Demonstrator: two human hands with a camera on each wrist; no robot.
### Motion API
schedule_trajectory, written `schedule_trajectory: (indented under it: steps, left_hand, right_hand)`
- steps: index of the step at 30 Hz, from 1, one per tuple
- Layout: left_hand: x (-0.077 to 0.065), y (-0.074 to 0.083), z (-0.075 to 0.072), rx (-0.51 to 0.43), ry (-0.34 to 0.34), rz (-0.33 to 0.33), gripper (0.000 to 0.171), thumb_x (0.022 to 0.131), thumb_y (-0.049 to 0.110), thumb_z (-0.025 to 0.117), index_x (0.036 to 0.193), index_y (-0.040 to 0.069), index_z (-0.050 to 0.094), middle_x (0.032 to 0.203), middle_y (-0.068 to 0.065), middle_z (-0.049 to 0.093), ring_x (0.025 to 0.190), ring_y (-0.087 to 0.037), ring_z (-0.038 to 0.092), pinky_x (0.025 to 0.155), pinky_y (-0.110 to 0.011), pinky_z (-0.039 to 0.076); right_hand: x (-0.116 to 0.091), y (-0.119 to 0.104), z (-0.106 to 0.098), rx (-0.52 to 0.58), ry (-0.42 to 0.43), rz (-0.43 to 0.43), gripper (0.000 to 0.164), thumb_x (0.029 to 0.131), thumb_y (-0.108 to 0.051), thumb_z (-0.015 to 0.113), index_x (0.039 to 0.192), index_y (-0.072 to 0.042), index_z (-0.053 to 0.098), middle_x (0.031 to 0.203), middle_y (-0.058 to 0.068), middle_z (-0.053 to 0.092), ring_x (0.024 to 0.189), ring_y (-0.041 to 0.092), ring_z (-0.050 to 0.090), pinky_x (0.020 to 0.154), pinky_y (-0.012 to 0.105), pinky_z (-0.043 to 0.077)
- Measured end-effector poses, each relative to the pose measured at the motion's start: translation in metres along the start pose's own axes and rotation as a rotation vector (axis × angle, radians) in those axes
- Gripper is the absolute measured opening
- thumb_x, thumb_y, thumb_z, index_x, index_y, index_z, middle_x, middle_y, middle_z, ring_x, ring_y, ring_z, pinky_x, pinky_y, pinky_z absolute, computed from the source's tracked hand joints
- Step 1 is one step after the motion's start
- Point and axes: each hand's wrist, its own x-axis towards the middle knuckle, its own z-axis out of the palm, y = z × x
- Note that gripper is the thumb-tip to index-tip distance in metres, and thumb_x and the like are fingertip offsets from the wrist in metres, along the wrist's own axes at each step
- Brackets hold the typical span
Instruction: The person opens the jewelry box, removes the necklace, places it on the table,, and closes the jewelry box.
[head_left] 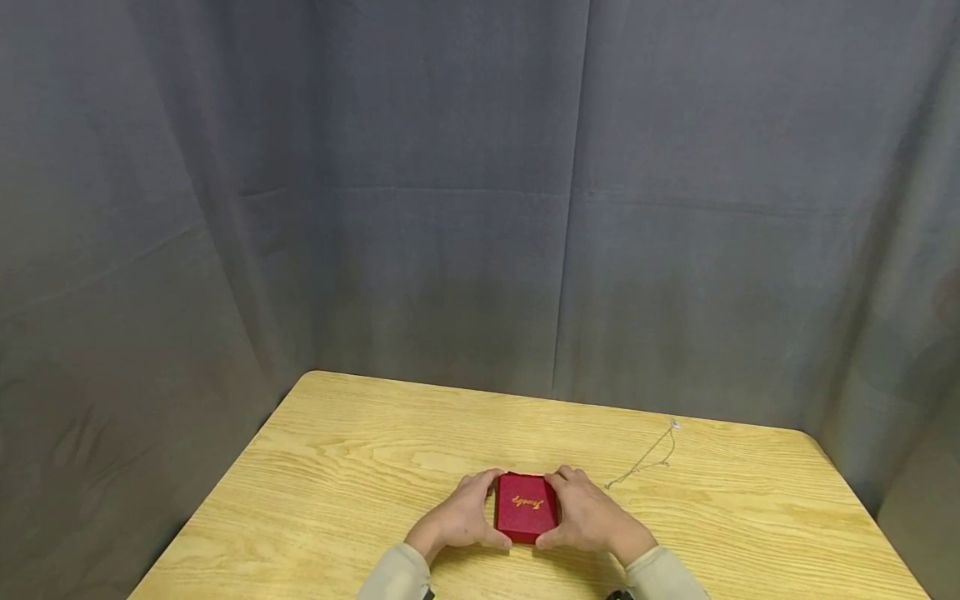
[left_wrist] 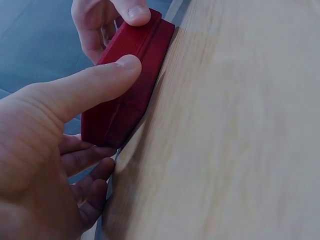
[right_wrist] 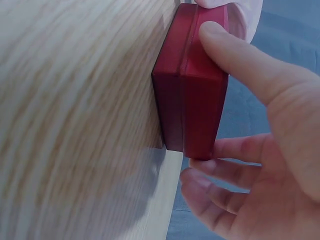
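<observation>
A small red jewelry box with gold lettering on its lid sits on the wooden table, a seam running round its side between lid and base. My left hand grips the box's left end, thumb on the near side and fingers toward the far side. At the opposite end, my right hand holds it the same way. Both wrist views show the thumbs pressing on the lid part of the red box. Whatever the box contains is hidden.
A thin chain, like a necklace, lies on the table to the right of and beyond the right hand, with a small pale piece at its far end. Grey curtains hang behind the wooden table and along its sides.
</observation>
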Motion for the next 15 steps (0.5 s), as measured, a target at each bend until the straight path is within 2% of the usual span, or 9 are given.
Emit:
schedule_trajectory:
  steps: [9, 15]
  left_hand:
    - [0.0009, 0.0019, 0.0005, 0.017, -0.016, 0.021, 0.093, 0.059, 0.023, 0.091, 0.138, 0.013, 0.042, 0.125, 0.002, 0.05, 0.117, -0.021, 0.038, 0.1, -0.046, 0.034]
    - [0.0015, 0.0035, -0.0011, 0.084, -0.019, 0.038, 0.098, 0.057, 0.025, 0.091, 0.139, 0.011, 0.04, 0.131, 0.002, 0.048, 0.118, -0.022, 0.037, 0.101, -0.044, 0.034]
  right_hand:
    - [-0.0025, 0.0013, 0.0001, -0.016, -0.005, 0.008, 0.083, 0.062, -0.05, 0.084, 0.12, 0.002, 0.056, 0.097, 0.001, 0.051, 0.09, 0.018, 0.048, 0.077, 0.039, 0.048]
    - [-0.0015, -0.0043, 0.0008, -0.048, -0.003, 0.043, 0.081, 0.061, -0.05, 0.084, 0.117, 0.001, 0.057, 0.098, 0.002, 0.051, 0.092, 0.02, 0.048, 0.078, 0.04, 0.048]
